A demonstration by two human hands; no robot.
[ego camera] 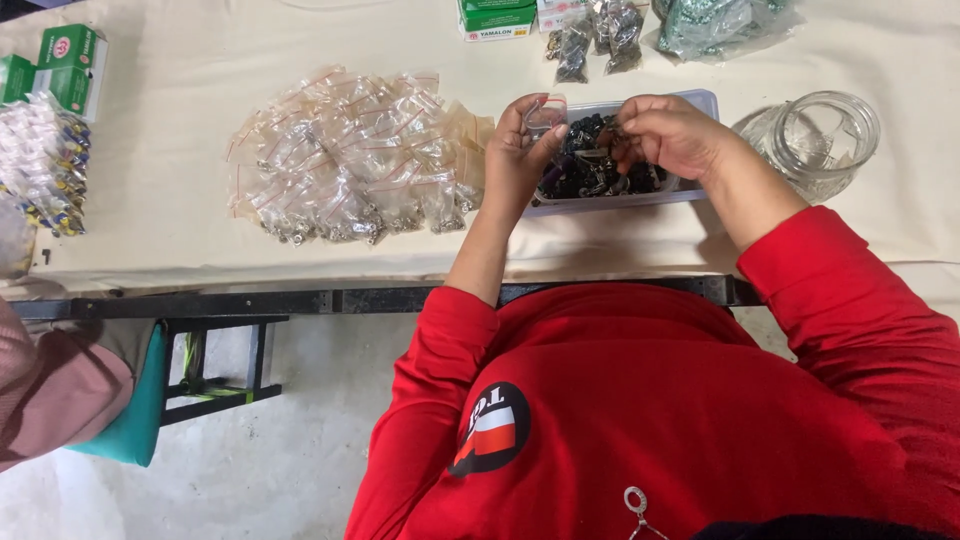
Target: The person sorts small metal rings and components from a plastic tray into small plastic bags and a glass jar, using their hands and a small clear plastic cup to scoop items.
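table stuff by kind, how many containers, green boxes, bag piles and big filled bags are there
clear plastic tray of small dark parts: 1
glass jar: 1
green boxes, left and top, stacks hard to split: at least 2
pile of small clear zip bags: 1
filled clear bags at top edge: about 3
left hand holds one small bag: 1
right hand is in the tray
total: about 9

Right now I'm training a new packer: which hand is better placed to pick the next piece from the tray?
Probably the right hand: its fingers are over the dark pieces in the tray, while the left hand holds a small clear bag.

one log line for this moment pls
left hand: holds small clear bag | right hand: picking dark metal parts | in clear tray
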